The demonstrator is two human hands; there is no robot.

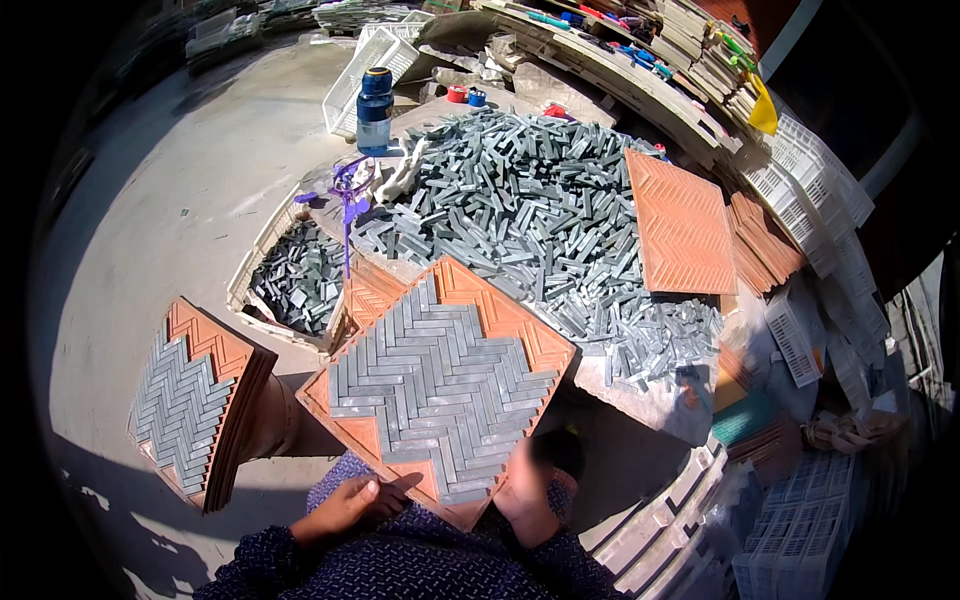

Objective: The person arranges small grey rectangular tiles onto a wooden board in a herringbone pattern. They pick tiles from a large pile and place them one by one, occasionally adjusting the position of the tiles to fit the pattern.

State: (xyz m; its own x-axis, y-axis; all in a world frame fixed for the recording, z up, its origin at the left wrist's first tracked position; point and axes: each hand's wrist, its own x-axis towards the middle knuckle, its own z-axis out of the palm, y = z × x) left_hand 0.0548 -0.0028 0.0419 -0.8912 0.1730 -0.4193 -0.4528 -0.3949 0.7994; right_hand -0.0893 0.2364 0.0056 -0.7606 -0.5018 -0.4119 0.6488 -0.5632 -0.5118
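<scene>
Patterned garment, right fingers holding orange tray, left fingers curled, grip unclear, grey strips heaped beyond

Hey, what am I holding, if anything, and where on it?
The orange herringbone tray, by its lower right edge in the right grip. The left grip is at its lower left edge; whether it grasps is unclear.

at the hands, an orange tray bears grey strips in herringbone; beyond the hands, a grey-green heap and, farther right, an orange panel with chevron ridges; dark blue sleeves, pale-flecked.
</scene>
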